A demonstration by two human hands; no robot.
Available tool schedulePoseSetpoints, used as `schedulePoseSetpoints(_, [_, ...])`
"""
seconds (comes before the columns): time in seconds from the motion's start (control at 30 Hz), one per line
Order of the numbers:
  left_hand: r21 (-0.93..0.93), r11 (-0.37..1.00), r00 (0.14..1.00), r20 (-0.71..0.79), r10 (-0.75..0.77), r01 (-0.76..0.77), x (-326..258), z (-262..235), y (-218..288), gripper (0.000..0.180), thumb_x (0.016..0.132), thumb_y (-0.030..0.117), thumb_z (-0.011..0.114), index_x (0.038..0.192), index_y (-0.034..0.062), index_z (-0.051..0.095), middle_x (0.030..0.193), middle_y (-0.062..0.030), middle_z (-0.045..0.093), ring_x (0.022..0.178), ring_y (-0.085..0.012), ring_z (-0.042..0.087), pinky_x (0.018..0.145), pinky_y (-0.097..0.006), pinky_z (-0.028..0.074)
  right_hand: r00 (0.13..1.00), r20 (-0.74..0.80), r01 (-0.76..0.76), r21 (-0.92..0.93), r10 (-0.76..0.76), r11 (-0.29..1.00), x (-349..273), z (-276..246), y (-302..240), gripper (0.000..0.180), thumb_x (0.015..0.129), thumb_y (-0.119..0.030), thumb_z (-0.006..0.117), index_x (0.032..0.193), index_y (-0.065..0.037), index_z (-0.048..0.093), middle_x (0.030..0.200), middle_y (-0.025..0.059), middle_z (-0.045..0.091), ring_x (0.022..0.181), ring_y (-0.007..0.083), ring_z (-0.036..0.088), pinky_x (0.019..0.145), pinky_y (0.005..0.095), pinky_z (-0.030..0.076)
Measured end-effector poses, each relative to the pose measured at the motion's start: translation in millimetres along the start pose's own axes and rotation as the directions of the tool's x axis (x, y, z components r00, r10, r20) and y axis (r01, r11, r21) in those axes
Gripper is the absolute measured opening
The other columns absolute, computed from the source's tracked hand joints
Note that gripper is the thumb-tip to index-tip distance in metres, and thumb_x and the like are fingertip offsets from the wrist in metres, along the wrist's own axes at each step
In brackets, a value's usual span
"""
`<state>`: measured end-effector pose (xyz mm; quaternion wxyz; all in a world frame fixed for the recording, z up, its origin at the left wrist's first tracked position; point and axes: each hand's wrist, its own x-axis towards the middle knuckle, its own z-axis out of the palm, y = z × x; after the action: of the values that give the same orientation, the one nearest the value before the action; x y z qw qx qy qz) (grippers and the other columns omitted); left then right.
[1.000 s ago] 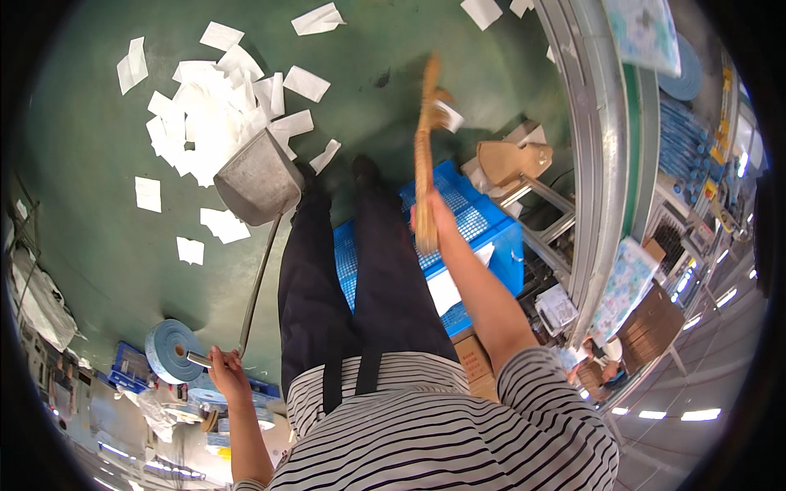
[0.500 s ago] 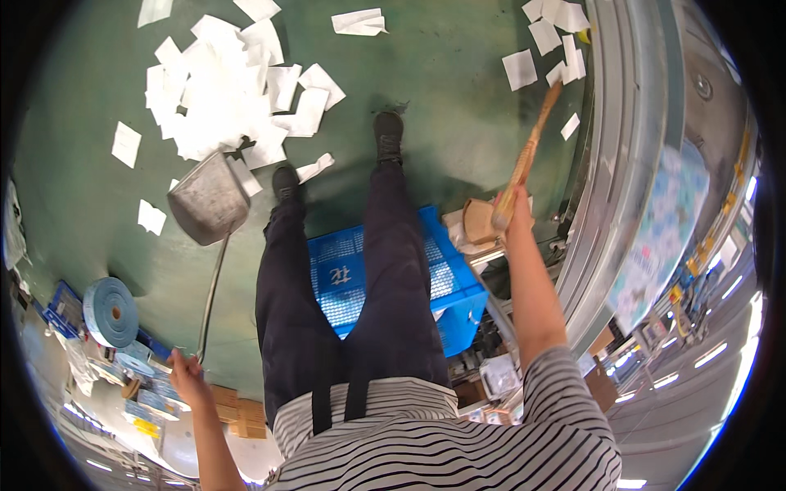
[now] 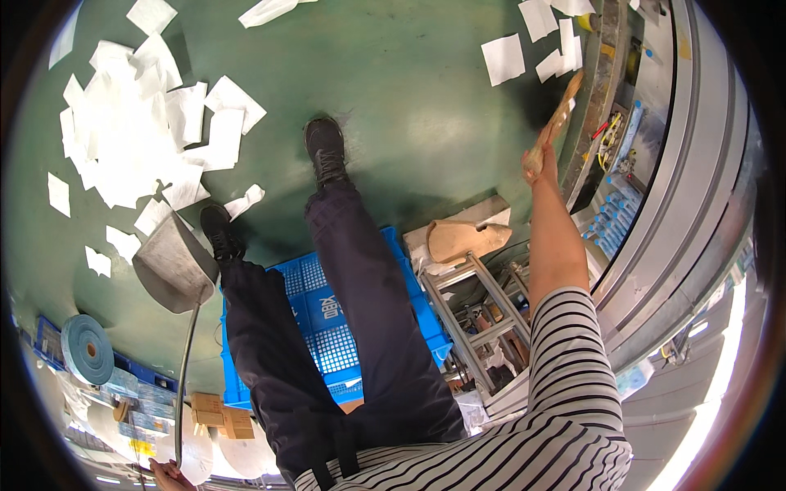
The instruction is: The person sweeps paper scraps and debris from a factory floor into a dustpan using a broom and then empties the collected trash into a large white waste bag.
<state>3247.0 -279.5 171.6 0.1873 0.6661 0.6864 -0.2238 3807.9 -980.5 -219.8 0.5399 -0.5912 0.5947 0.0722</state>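
Observation:
My right hand [image 3: 542,164] is closed around a brown broom [image 3: 561,116], stretched out to the right beside the machine's lower edge. The broom's far end lies close to a few white paper sheets [image 3: 559,62] on the floor. Low at the left, my left hand [image 3: 169,475] grips the long thin handle of a grey metal dustpan [image 3: 172,263]; that hand shows only in part. The dustpan rests on the floor against a large heap of white sheets [image 3: 123,131]. Its pan looks bare inside.
A blue plastic crate [image 3: 319,327] stands under and behind my legs. Right of it are a cardboard piece [image 3: 463,240] and a metal frame [image 3: 483,327]. A long metal machine [image 3: 655,221] borders the right side. A blue roll [image 3: 84,349] stands at the left.
My view has shifted toward the right. My right hand has reached forward and right with the broom, along the machine. My left hand has dropped lower in view, still on the dustpan handle.

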Motion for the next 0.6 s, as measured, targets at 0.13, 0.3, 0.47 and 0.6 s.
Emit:
schedulePoseSetpoints(0.13, [-0.535, 0.772, 0.915, 0.003, -0.404, 0.343, -4.6, -8.6, 12.2, 0.010, 0.079, 0.007, 0.044, 0.070, 0.0042, 0.049, 0.057, -0.0013, 0.038, 0.057, -0.0163, 0.040, 0.063, -0.030, 0.042, 0.995, 0.031, 0.092, 0.014, -0.093, 0.996, 10.3, 43.3, -32.0, 0.035, 0.077, -0.036, 0.057, 0.100, -0.010, 0.048, 0.080, 0.0085, 0.052, 0.059, 0.0239, 0.054, 0.044, 0.0362, 0.045])
schedulePoseSetpoints(0.3, [0.140, 0.946, 0.948, 0.172, 0.269, -0.294, -10.4, -7.5, 23.0, 0.004, 0.076, -0.001, 0.056, 0.078, -0.0012, 0.053, 0.060, -0.0057, 0.048, 0.057, -0.0186, 0.044, 0.069, -0.035, 0.044, 0.992, 0.103, 0.080, -0.076, -0.071, 0.994, 10.4, 88.9, -60.6, 0.035, 0.076, -0.030, 0.058, 0.103, -0.011, 0.046, 0.085, 0.0086, 0.050, 0.064, 0.0232, 0.054, 0.050, 0.0357, 0.048])
schedulePoseSetpoints(0.47, [-0.617, 0.747, 0.968, 0.122, -0.220, 0.248, -23.8, 4.7, 49.1, 0.033, 0.091, 0.022, 0.039, 0.060, 0.0118, 0.039, 0.053, 0.0007, 0.035, 0.051, -0.0130, 0.034, 0.067, -0.030, 0.039, 0.973, 0.167, 0.176, -0.107, -0.157, 0.979, -2.9, 119.3, -41.8, 0.038, 0.072, -0.025, 0.060, 0.104, -0.013, 0.045, 0.083, 0.0095, 0.051, 0.066, 0.0231, 0.054, 0.052, 0.0354, 0.049])
schedulePoseSetpoints(0.6, [-0.726, 0.588, 0.921, 0.168, -0.351, 0.357, -16.6, 6.3, 49.4, 0.038, 0.091, 0.024, 0.040, 0.055, 0.0126, 0.037, 0.048, 0.0006, 0.035, 0.050, -0.0139, 0.037, 0.069, -0.034, 0.042, 0.959, 0.140, 0.280, -0.329, -0.247, 0.902, -13.1, 124.4, -31.5, 0.037, 0.069, -0.025, 0.060, 0.102, -0.011, 0.048, 0.083, 0.0103, 0.053, 0.070, 0.0237, 0.055, 0.056, 0.0377, 0.048])
